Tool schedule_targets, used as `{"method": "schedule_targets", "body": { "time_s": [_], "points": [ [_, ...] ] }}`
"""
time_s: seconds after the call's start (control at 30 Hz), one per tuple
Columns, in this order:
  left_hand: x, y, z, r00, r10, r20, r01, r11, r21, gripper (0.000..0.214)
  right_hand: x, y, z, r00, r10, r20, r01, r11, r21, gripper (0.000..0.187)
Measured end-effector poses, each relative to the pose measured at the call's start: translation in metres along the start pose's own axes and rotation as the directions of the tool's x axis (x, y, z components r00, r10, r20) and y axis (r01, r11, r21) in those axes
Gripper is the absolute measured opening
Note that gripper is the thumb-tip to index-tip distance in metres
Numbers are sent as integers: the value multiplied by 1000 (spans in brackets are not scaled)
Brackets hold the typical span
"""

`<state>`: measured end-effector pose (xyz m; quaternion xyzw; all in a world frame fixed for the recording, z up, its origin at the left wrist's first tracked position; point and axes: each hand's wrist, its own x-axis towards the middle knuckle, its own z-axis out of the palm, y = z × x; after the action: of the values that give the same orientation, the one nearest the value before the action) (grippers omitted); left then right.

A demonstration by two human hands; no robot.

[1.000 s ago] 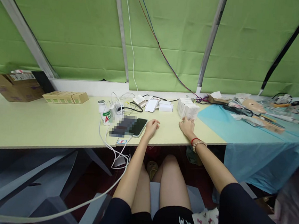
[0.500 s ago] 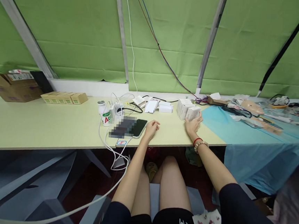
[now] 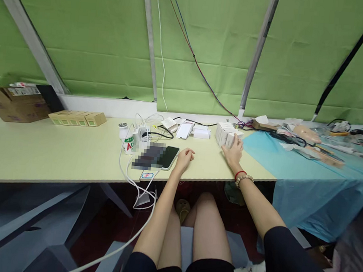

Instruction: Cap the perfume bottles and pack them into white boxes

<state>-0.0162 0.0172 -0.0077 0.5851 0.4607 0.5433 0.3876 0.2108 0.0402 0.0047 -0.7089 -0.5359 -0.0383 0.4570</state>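
Note:
My right hand (image 3: 233, 152) is at a small white box (image 3: 230, 139) at the near right end of a block of similar white boxes (image 3: 222, 129). Its thumb is by the box's lower left and its fingers lie against the front and right side, partly covering it. My left hand (image 3: 185, 158) rests on the table with its fingers curled in, and nothing shows in it. Just left of that hand lies a dark-screened phone (image 3: 169, 157), beside a pixelated dark device (image 3: 149, 155).
Flat white cartons (image 3: 185, 129) lie at the table's back. A white bottle (image 3: 128, 143), chargers and white cables (image 3: 138, 195) stand or hang left of the phone. Yellowish boxes (image 3: 77, 118) and a cardboard box (image 3: 19, 105) are farther left. Blue sheeting (image 3: 308, 176) with clutter covers the right.
My right hand has shifted slightly left, its fingers moving from the box's right edge to its front. My left hand stays on the table. The view has tilted a little.

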Motion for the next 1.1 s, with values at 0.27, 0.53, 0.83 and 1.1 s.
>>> {"method": "schedule_targets", "body": {
  "time_s": [0.27, 0.53, 0.83, 1.1],
  "points": [
    [0, 0, -1, 1000, -9, -16, 9, 1000, -2, 18, 1, 2, 6, 988, 100, -122, -81, 985, 150, 81],
    [2, -3, -2, 1000, -16, -25, 16, 1000, -17, 16, 11, 14, 18, 965, 261, -17, -246, 927, 284, 113],
    [-2, 0, -3, 999, -17, -27, 17, 1000, -11, 16, 6, 9, 19, 969, 76, -236, -39, 987, 158, 93],
    [-9, 1, -6, 1000, -10, -25, 11, 1000, 14, 18, 10, 16, 20, 932, -244, -268, 249, 968, -15, 61]
  ]
}}
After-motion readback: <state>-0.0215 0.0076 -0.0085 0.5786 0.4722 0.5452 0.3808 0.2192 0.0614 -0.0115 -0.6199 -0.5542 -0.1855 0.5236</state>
